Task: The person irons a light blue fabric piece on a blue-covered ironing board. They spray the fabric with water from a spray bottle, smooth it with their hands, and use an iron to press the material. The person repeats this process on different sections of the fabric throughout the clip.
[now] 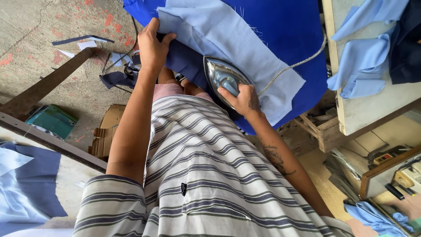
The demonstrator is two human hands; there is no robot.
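Head view, looking down the person's striped shirt (197, 175) toward the work surface. The left hand (151, 48), at about 11 o'clock in the frame, is closed in a pinch on the near edge of a light blue rectangular piece of woven cloth (232, 48), thumb on top and fingers tucked beneath. The right hand (241, 98), just right of centre, is wrapped around the blue handle of a chrome-bodied, boat-shaped electric iron (221, 77), whose pointed end faces 10 o'clock. The iron rests on the light blue cloth near its lower edge, between the two hands. A braided grey-white cord (294, 66) runs from the iron toward 2 o'clock across the cloth. Under the light blue cloth lies a bright royal-blue fabric cover (289, 26), spread over the surface, and a darker navy piece of cloth (186, 61) shows at the near edge between the hands. At 3 o'clock a pale wooden table (368, 109) carries further light blue cloth pieces (364, 57). At 9 o'clock, cloth scraps (114, 79) lie on the concrete floor (35, 39).
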